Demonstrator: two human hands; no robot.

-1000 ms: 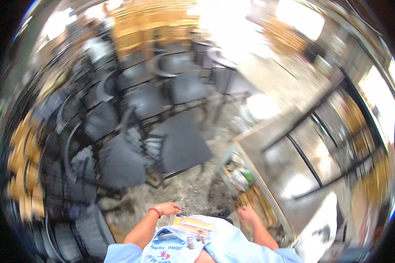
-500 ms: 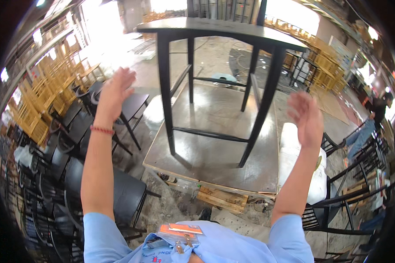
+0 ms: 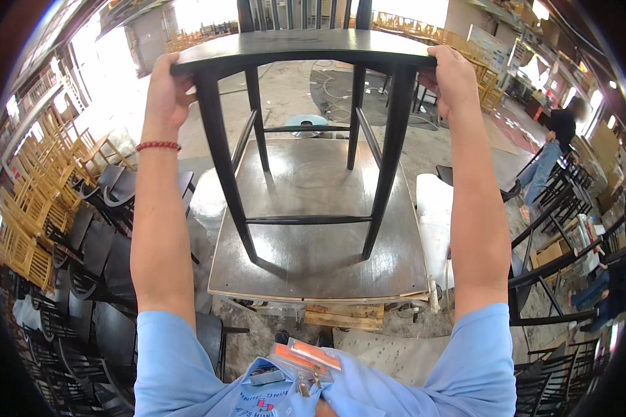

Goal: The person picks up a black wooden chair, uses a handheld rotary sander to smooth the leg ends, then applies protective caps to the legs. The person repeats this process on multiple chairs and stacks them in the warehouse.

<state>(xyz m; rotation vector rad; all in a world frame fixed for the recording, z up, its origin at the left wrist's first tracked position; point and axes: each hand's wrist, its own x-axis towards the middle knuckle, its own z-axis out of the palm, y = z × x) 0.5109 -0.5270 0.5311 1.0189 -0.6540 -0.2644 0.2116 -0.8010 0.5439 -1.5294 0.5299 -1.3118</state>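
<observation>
At the far left, pale yellow, slender-framed wooden chairs [image 3: 28,240] are heaped together, and black chairs with curved backs [image 3: 111,264] are crowded beside them. A red beaded bracelet [image 3: 158,146] is worn at the wrist of the bare left hand [image 3: 163,97], by whose grip the left seat edge of a black wooden chair with a slatted back [image 3: 299,45] is clasped. The chair is stood upright on a brown, flat-topped bench [image 3: 313,274]. Its right seat edge is grasped by the bare right hand [image 3: 453,87], fingers curled beneath. Farther right, a person in a black top and blue jeans [image 3: 548,167] is seen.
</observation>
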